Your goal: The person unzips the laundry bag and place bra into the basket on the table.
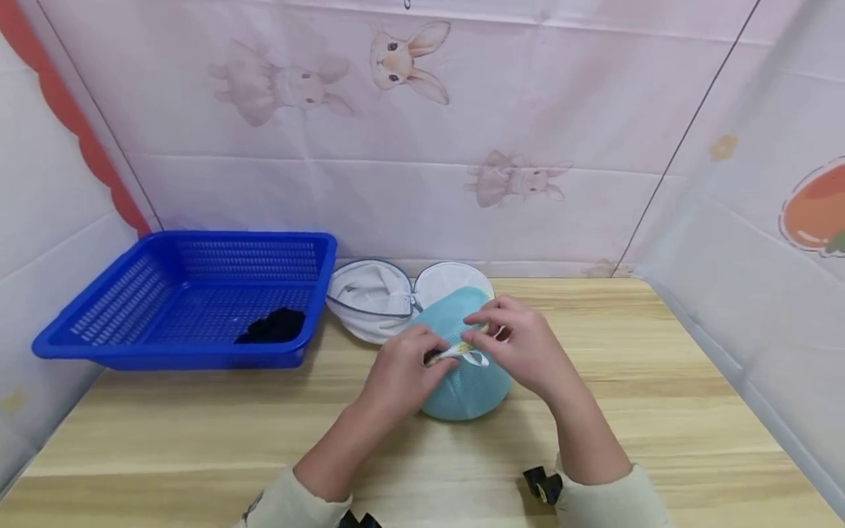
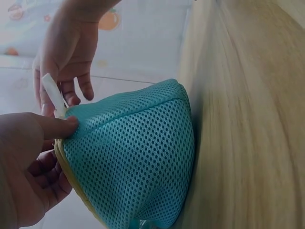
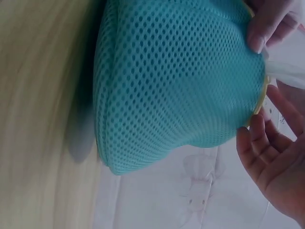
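Observation:
A teal mesh laundry bag (image 1: 465, 392) stands on the table with its yellow-and-white edging on top and a white loop (image 1: 477, 358) sticking out of it. At the left end of this edging my left hand (image 1: 405, 367) pinches the bag, thumb over the rim in the left wrist view. My right hand (image 1: 528, 345) holds the edging farther right with thumb and fingertips; in the right wrist view its fingers (image 3: 259, 138) lie against the rim. Whether a zip pull is between them cannot be seen. Behind the bag lies a white, dark-edged bag (image 1: 370, 323) with its round lid (image 1: 455, 275) folded back.
A blue plastic basket (image 1: 313, 352) stands at the left, with a crumpled black cloth item (image 1: 273, 326) in its near right corner. Printed fabric walls (image 1: 409, 191) rise at the back and both sides. Wooden table top (image 1: 660, 411) extends right of the hands.

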{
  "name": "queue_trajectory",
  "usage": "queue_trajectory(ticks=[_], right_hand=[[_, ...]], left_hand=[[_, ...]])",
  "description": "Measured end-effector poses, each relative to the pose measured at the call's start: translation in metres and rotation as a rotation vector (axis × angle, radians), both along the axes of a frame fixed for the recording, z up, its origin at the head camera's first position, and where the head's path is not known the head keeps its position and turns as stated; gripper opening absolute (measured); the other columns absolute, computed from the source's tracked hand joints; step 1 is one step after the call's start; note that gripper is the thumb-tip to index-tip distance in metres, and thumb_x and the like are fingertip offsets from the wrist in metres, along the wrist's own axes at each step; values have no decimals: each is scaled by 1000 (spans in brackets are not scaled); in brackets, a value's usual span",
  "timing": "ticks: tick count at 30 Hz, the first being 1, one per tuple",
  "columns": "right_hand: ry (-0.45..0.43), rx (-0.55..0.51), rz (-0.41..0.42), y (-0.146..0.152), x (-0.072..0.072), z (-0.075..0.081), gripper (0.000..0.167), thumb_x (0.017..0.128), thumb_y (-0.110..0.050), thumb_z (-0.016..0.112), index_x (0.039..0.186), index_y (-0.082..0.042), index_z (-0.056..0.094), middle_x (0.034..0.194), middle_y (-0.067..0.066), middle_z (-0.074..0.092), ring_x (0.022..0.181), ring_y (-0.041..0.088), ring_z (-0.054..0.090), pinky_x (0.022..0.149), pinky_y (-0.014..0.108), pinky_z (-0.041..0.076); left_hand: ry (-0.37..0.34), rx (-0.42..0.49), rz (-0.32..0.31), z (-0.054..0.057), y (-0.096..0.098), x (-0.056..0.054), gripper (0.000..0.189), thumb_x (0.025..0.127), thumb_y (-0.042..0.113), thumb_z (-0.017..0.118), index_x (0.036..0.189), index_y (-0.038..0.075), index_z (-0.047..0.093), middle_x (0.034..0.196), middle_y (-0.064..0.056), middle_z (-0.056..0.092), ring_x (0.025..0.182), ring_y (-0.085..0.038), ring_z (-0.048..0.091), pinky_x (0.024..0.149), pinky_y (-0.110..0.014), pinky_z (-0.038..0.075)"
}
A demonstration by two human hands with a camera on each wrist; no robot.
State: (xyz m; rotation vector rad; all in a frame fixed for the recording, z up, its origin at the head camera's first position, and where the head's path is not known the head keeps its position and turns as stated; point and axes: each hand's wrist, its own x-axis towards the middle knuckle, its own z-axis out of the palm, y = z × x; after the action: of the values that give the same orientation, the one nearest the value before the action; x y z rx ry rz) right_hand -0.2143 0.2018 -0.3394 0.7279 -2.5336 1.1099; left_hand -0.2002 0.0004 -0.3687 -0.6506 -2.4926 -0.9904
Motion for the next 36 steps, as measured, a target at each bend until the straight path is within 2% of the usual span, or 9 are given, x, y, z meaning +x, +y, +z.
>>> queue_trajectory(ticks=[7,14,18,24,27,29,31,33,36], right_hand=[[29,65,67,0,4,-2,20,78,-11,83,97,-11,78,102,-1,64,92,16,61,75,36,56],[117,68,126,-2,0,-6,18,76,-6,84,93,-11,79,98,-2,66,91,14,61,74,31,56],[86,21,149,0,0,-7,18,77,-4,83,92,-13,80,96,-5,66,90,12,61,72,31,55],[52,-42,166,-6,1,-10,15,81,-8,80,94,-15,80,97,-7,70,97,13,57,80,29,49],[39,-52,156,-12,2,-11,14,83,-9,78,95,-15,80,97,-7,72,99,14,59,83,29,50],[43,-48,144,-15,4,-11,15,84,-8,77,97,-15,79,98,-6,74,101,15,62,90,34,51],[65,-34,137,-18,5,-12,16,85,-7,76,99,-14,79,98,-5,75,102,16,65,100,46,48],[111,-11,140,-20,6,-12,16,85,-5,75,98,-13,79,98,-3,76,102,18,68,106,60,39],[167,34,169,-21,6,-12,18,86,-2,72,98,-13,79,98,-3,76,103,19,70,106,73,28]], left_hand=[[-63,53,-11,-1,-2,2,11,79,16,83,86,11,77,77,6,59,69,-8,50,60,-20,43],[-61,42,-4,-1,-4,3,9,80,18,82,86,12,77,77,8,60,69,-8,51,60,-20,43],[-53,40,-2,-1,-3,2,10,79,18,83,85,13,78,75,9,60,69,-8,51,61,-20,44],[-29,25,6,-2,-1,3,10,78,18,83,84,12,77,75,7,61,68,-7,51,60,-19,44],[-7,29,9,-3,-1,3,10,77,16,84,83,12,77,73,6,60,66,-7,50,59,-20,43],[8,31,14,-4,-1,4,10,77,15,84,82,12,76,71,6,59,65,-7,49,58,-20,42],[17,34,17,-5,-1,4,10,76,14,84,81,12,76,70,6,57,64,-7,48,57,-20,41],[21,38,20,-6,-1,4,9,76,13,83,80,12,76,68,6,56,63,-6,46,56,-19,40],[27,40,25,-6,-1,3,7,76,13,82,79,12,76,66,6,54,62,-4,44,56,-19,39]])
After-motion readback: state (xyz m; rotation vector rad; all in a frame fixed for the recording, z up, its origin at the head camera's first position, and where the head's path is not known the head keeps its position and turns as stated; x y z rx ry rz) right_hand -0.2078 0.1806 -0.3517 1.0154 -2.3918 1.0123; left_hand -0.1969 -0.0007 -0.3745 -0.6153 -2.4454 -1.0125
